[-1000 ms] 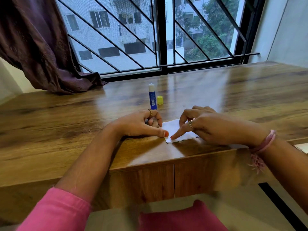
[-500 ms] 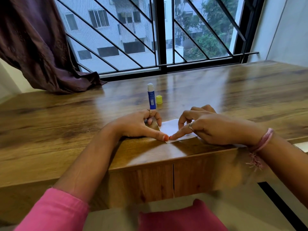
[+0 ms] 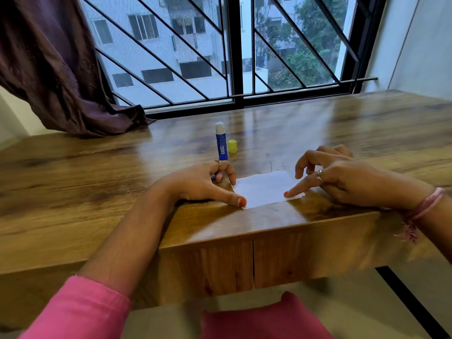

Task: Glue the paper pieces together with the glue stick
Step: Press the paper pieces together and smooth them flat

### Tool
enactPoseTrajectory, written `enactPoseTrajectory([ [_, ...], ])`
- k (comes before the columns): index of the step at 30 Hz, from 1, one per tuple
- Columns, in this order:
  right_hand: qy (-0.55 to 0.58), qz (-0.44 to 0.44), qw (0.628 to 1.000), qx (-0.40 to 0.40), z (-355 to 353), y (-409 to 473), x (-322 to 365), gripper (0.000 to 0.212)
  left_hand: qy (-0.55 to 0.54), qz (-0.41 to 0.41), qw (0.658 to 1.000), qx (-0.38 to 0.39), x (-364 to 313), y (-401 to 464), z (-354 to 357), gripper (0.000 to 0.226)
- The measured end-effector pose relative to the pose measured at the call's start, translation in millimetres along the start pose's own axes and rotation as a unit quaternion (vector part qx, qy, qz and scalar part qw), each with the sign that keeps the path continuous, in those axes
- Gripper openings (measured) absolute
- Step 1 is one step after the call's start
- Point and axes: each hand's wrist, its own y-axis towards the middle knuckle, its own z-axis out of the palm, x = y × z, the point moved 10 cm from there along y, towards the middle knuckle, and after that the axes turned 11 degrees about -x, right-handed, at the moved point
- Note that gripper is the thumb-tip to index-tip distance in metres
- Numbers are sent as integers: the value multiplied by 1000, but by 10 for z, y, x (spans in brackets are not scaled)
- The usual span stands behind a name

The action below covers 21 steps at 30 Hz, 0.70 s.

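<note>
White paper pieces (image 3: 265, 188) lie stacked flat near the front edge of the wooden table (image 3: 97, 192). My left hand (image 3: 203, 183) presses the paper's near left corner with its thumb, and another fingertip touches the far left corner. My right hand (image 3: 342, 178) presses its index fingertip on the near right corner, the other fingers lifted and loosely curled above the paper. A blue glue stick (image 3: 220, 141) stands upright and uncapped behind my left hand. Its yellow cap (image 3: 232, 146) sits just to the right of it.
A dark purple curtain (image 3: 56, 69) drapes onto the table's back left. A barred window (image 3: 234, 52) runs along the far edge. Two drawer fronts (image 3: 253, 263) sit under the table edge. Pink fabric (image 3: 264, 319) lies below.
My right hand has slid to the right along the paper's near edge, uncovering most of the sheet. My left hand stays on the left corner.
</note>
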Motion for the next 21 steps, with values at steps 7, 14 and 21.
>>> enactPoseTrajectory([
  [7, 41, 46, 998, -15, 0, -41, -95, 45, 11, 4, 1000, -1, 0, 8, -4, 48],
  [14, 132, 106, 985, -37, 29, -34, -113, 35, 15, 22, 1000, -11, -29, 9, -36, 50],
  [21, 86, 131, 988, 1, 48, -88, -70, 47, 3, 6, 1000, -25, 49, 40, -79, 60],
])
